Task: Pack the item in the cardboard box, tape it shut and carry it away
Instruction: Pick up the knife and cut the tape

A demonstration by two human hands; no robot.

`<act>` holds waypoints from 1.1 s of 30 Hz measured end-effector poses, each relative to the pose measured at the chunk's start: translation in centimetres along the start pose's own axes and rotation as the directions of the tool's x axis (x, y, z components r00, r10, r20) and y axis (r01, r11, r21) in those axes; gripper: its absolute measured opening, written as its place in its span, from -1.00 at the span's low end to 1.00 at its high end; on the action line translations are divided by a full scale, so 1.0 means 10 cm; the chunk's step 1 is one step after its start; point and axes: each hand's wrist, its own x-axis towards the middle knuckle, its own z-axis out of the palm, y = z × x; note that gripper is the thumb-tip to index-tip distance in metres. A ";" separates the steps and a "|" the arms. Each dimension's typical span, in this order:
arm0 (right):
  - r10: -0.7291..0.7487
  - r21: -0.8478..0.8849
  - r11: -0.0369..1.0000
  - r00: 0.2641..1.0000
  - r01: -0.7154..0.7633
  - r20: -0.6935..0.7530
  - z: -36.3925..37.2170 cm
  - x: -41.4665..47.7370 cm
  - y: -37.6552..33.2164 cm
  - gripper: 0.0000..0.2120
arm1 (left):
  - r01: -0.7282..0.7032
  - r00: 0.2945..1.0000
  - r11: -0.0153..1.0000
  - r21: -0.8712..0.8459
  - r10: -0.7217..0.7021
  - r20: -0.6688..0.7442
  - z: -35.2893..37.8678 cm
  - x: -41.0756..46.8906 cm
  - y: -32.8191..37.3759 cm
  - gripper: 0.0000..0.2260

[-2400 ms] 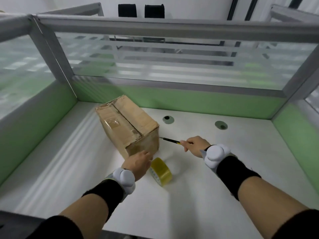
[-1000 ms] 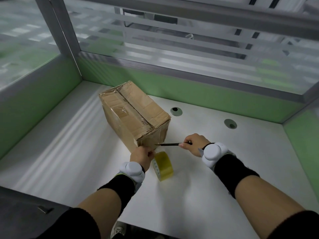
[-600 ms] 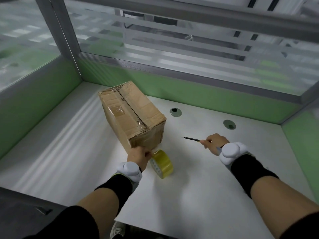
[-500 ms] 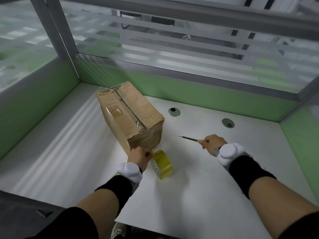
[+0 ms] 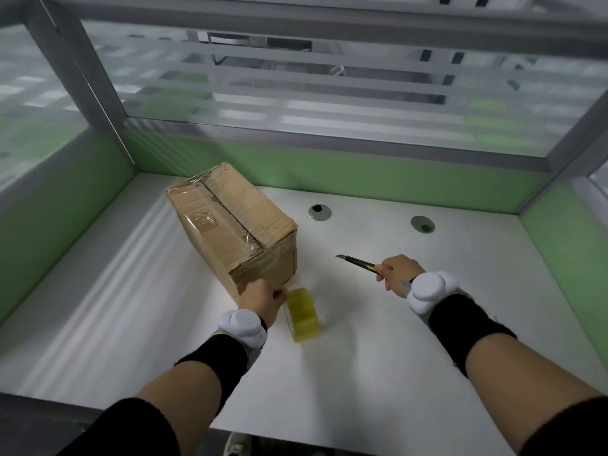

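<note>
A closed cardboard box [image 5: 230, 222] with clear tape along its top seam sits on the white desk [image 5: 362, 357], left of centre. My left hand [image 5: 261, 299] is at the box's near bottom corner and holds the yellowish tape roll [image 5: 302, 314], which stands on edge on the desk just right of that hand. My right hand [image 5: 396, 273] grips a black and yellow utility knife [image 5: 357, 263], blade pointing left, held apart from the box to its right.
Green partition walls [image 5: 329, 172] with frosted glass above enclose the desk at the back and both sides. Two round cable grommets [image 5: 319, 212] sit in the desk behind the knife. The desk's near edge runs below my forearms.
My right hand drew the knife away from the box's near corner to the right. My left hand stayed at the corner with the tape roll. The box has kept its place.
</note>
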 end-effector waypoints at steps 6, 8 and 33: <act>0.028 0.135 0.990 0.999 -0.030 0.017 -0.03 -0.02 0.05 -0.79 | -0.092 0.996 0.993 0.068 0.091 0.023 0.01 -0.01 0.13 -0.84; 0.039 0.159 0.986 0.999 -0.042 0.021 -0.03 -0.02 0.08 -0.79 | -0.127 0.992 0.989 0.078 0.125 0.028 0.01 0.00 0.18 -0.86; 0.276 0.257 0.944 0.924 -0.208 -0.264 -0.19 -0.03 0.81 -0.49 | -0.383 0.922 0.920 0.080 0.375 0.096 0.20 0.19 1.16 -0.84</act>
